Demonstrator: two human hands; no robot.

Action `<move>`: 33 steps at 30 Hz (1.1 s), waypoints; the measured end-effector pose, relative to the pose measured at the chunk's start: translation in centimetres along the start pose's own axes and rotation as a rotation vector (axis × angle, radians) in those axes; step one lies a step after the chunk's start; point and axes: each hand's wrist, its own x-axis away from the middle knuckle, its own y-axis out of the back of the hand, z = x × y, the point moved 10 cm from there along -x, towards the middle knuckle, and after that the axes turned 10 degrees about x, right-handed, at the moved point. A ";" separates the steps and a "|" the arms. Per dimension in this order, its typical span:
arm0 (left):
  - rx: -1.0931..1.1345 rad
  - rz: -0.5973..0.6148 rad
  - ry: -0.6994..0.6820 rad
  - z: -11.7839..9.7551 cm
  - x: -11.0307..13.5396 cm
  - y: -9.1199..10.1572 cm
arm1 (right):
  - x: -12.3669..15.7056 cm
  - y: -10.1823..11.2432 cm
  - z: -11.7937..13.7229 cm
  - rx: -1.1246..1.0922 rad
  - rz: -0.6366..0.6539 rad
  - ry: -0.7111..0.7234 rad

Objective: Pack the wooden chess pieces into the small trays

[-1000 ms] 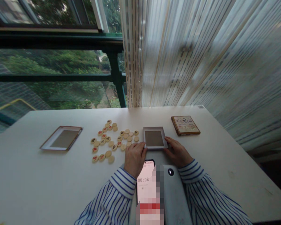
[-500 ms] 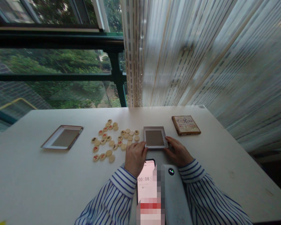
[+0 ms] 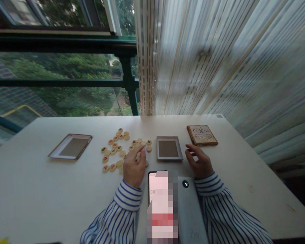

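My left hand [image 3: 134, 167] hovers over the right part of a spread of round wooden Chinese chess pieces [image 3: 113, 145]. Its thumb and index finger point forward, slightly parted, and I make out nothing between them; the hand hides some of the pieces. Beside the spread lies a shallow open box [image 3: 180, 149] with a grey-brown bottom, touched by neither hand. To its right, my right hand [image 3: 199, 162] is held with thumb and forefinger apart and nothing in them. Red or black characters mark some pieces, while others show plain faces.
A box lid [image 3: 52, 154] lies inside-up at the left of the white table [image 3: 66, 193]. A flat printed box [image 3: 202, 135] sits at the back right. Close to me are a phone [image 3: 160, 195] and a grey device [image 3: 191, 210]. Curtain and window stand behind.
Both hands have let go of the shallow box. My left hand has moved left over the chess pieces, and my right hand has drawn slightly away to the right.
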 end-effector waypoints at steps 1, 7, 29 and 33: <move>0.011 -0.029 0.029 0.1 -0.2 0.9 | 0.0 0.3 0.0 0.004 -0.020 -0.006; 0.046 -0.104 0.031 -1.3 -2.5 4.5 | -0.7 1.5 0.2 -0.025 -0.068 -0.034; -0.262 0.571 -0.111 0.4 -8.6 -6.1 | -9.7 0.2 8.1 -0.011 0.216 0.237; -0.311 0.635 -0.101 1.9 -8.2 -7.3 | -9.3 -2.7 7.4 0.054 0.358 0.243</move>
